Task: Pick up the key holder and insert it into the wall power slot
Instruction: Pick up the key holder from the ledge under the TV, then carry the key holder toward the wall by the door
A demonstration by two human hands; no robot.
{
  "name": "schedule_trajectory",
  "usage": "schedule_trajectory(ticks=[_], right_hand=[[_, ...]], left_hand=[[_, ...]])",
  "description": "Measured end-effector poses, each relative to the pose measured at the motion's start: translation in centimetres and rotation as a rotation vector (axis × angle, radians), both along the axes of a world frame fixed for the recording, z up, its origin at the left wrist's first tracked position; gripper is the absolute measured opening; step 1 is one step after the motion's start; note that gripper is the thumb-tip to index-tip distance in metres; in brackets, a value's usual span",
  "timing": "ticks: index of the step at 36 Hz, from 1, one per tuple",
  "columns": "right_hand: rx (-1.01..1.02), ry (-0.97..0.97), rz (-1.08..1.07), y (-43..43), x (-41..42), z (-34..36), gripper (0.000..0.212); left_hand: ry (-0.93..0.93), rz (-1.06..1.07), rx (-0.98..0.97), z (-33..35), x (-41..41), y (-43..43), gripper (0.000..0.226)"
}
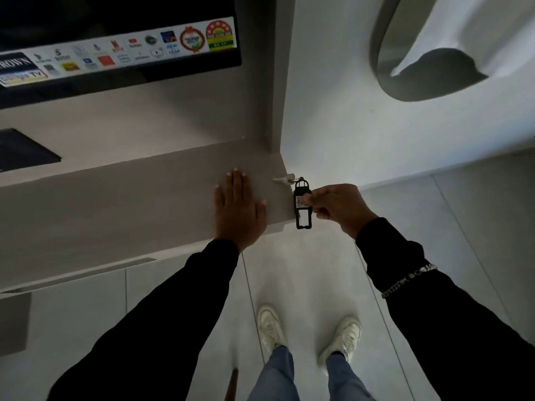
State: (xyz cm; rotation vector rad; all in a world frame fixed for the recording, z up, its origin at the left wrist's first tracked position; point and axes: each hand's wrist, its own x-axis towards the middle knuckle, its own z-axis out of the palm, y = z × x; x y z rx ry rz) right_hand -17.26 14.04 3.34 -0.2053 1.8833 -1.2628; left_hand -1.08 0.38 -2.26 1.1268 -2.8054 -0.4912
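Grey surface [115, 198] below wall-mounted television [121, 47]. Left hand [238, 211] flat on surface, fingers spread wide, holding nothing. Right hand [337, 208] pinching black key holder [302, 206] at surface's right end, fingers closed on its middle. Silver key [282, 179] attached, resting on surface corner.

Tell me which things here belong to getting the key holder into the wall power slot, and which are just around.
For the job:
- key holder, black tag pinched in the right hand
- key on its ring
- left hand, flat on the shelf

Just around:
- television with stickers
- mirror

No power slot is visible.
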Motion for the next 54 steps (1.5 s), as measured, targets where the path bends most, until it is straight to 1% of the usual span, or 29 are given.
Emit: schedule_trajectory(ticks=[4, 6, 12, 15, 19, 23, 26, 29, 31, 40, 45, 48, 49, 52, 54], right_hand=[[-0.094, -0.087, -0.047, 4.1, -0.8, 2.0, 0.009], [-0.126, -0.1, -0.06, 6.6, -1.2, 3.0, 0.009], [-0.198, -0.081, -0.121, 15.3, -3.3, 5.9, 0.004], [-0.23, -0.063, -0.175, 20.6, -4.9, 7.4, 0.008], [-0.266, -0.016, -0.231, 28.1, -7.1, 9.5, 0.007], [-0.277, 0.041, -0.259, 35.6, -9.7, 11.5, 0.005], [-0.256, 0.096, -0.27, 41.0, -12.0, 12.8, 0.01], [-0.244, 0.149, -0.29, 46.0, -14.3, 14.0, 0.006], [-0.249, 0.177, -0.305, 48.9, -15.9, 14.7, 0.007], [-0.283, 0.222, -0.461, 58.4, -25.0, 15.8, 0.01], [-0.268, 0.226, -0.493, 62.4, -31.8, 15.4, 0.005], [-0.256, 0.227, -0.533, 64.7, -36.0, 15.4, 0.023], [-0.252, 0.227, -0.554, 65.4, -37.3, 15.5, 0.024], [-0.255, 0.233, -0.621, 67.6, -41.6, 15.9, 0.012], [-0.246, 0.235, -0.654, 69.2, -44.5, 16.2, 0.012]], left_hand=[[0.053, 0.043, 0.17, 1.6, -2.2, 2.1, 0.064], [0.105, 0.016, 0.216, 2.5, -3.3, 4.0, 0.063], [0.195, -0.18, 0.219, 4.9, -7.2, 11.4, 0.064], [0.303, -0.306, 0.209, 6.9, -9.7, 16.0, 0.062], [0.349, -0.467, 0.17, 9.3, -13.7, 22.8, 0.066], [0.398, -0.534, 0.178, 10.8, -17.9, 29.8, 0.066], [0.424, -0.595, 0.19, 11.6, -21.3, 34.6, 0.066], [0.456, -0.671, 0.179, 12.4, -24.9, 38.9, 0.066], [0.482, -0.71, 0.174, 12.9, -27.3, 41.4, 0.065], [0.522, -0.843, 0.191, 13.6, -39.0, 50.2, 0.064], [0.575, -0.871, 0.262, 13.1, -47.8, 54.4, 0.064], [0.581, -0.904, 0.287, 13.2, -53.4, 56.8, 0.065], [0.572, -0.917, 0.293, 13.3, -55.1, 57.5, 0.065], [0.562, -0.983, 0.28, 14.1, -60.1, 59.7, 0.065], [0.549, -1.023, 0.259, 14.6, -63.5, 61.1, 0.065]])
